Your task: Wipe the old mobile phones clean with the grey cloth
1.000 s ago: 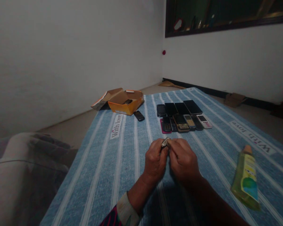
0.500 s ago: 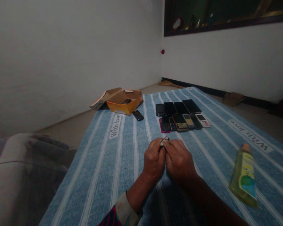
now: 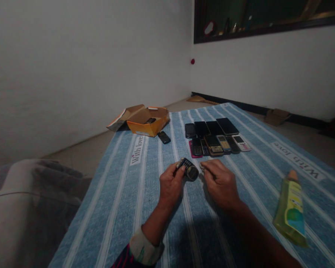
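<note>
My left hand (image 3: 169, 185) is closed round a small dark keypad phone (image 3: 188, 169), held just above the blue striped cloth (image 3: 145, 193). My right hand (image 3: 219, 182) hovers a little to the right of the phone, fingers curled in a pinch; whether anything small sits between them is too dim to make out. Two rows of phones (image 3: 215, 137) lie on the cloth beyond my hands.
An open orange cardboard box (image 3: 147, 121) with a dark phone inside stands at the far left of the cloth; a lone black phone (image 3: 164, 137) lies beside it. A yellow-green bottle (image 3: 290, 208) lies at the right. A grey bundle of cloth (image 3: 30, 201) fills the left.
My hands were pressed together round the phone. They have parted: the left one now holds the phone alone, turned face up, and the right has drawn off to the right.
</note>
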Action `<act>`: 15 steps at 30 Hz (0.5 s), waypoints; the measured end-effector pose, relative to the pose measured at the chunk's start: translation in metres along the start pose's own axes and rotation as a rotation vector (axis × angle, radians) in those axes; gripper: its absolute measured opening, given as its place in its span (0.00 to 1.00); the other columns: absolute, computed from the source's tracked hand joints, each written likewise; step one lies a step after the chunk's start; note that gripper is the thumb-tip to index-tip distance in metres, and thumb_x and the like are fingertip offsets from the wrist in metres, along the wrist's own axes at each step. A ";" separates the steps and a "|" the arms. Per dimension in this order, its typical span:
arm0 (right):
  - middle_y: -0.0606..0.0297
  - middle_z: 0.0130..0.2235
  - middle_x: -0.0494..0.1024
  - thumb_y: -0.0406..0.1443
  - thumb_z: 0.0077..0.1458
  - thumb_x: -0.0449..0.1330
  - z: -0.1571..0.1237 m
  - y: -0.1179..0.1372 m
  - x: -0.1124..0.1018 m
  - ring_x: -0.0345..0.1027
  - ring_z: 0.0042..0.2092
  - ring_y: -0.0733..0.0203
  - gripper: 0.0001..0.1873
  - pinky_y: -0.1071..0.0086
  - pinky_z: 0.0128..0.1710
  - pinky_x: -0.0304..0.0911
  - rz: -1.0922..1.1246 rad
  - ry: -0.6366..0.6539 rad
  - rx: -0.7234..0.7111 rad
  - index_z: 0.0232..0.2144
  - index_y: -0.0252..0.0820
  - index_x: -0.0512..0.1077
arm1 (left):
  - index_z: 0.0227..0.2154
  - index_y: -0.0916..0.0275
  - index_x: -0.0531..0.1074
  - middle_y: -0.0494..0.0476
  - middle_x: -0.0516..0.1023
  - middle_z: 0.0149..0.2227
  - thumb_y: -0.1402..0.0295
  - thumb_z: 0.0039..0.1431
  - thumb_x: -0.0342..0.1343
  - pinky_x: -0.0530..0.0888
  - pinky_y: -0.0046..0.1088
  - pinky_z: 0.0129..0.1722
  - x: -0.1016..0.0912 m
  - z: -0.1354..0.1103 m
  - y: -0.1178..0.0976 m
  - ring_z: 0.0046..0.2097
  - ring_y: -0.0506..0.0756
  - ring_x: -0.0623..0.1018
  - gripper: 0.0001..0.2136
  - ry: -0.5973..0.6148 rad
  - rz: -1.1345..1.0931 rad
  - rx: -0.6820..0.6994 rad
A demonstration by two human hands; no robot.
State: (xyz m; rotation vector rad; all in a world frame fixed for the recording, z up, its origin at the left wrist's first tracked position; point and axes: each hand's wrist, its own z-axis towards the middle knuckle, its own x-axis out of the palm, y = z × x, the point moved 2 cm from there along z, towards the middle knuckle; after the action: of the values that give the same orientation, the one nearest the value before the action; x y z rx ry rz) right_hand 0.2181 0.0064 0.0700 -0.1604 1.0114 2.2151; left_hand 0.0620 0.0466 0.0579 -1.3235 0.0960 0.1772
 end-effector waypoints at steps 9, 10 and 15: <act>0.60 0.33 0.78 0.26 0.54 0.52 0.002 -0.001 0.007 0.73 0.37 0.59 0.14 0.66 0.39 0.70 0.080 0.083 0.053 0.35 0.39 0.78 | 0.31 0.68 0.80 0.51 0.77 0.22 0.65 0.50 0.62 0.70 0.23 0.27 -0.008 0.007 0.015 0.23 0.48 0.72 0.10 -0.015 -0.236 -0.258; 0.60 0.34 0.78 0.26 0.54 0.53 0.002 -0.001 0.008 0.74 0.37 0.59 0.14 0.66 0.39 0.70 0.088 0.087 0.059 0.35 0.39 0.78 | 0.31 0.68 0.80 0.52 0.77 0.22 0.65 0.50 0.62 0.70 0.23 0.27 -0.009 0.007 0.017 0.23 0.48 0.72 0.10 -0.021 -0.262 -0.279; 0.60 0.34 0.79 0.27 0.54 0.54 0.008 -0.001 0.015 0.74 0.36 0.59 0.14 0.66 0.39 0.70 0.110 0.116 0.060 0.34 0.40 0.78 | 0.28 0.70 0.80 0.55 0.78 0.24 0.65 0.47 0.64 0.70 0.21 0.26 -0.013 0.008 0.021 0.24 0.48 0.73 0.10 -0.025 -0.368 -0.339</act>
State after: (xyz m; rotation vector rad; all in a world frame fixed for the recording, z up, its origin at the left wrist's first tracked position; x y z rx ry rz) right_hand 0.2089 0.0205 0.0693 -0.2126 1.1735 2.2937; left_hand 0.0447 0.0579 0.0422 -1.6507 -0.2072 -0.1085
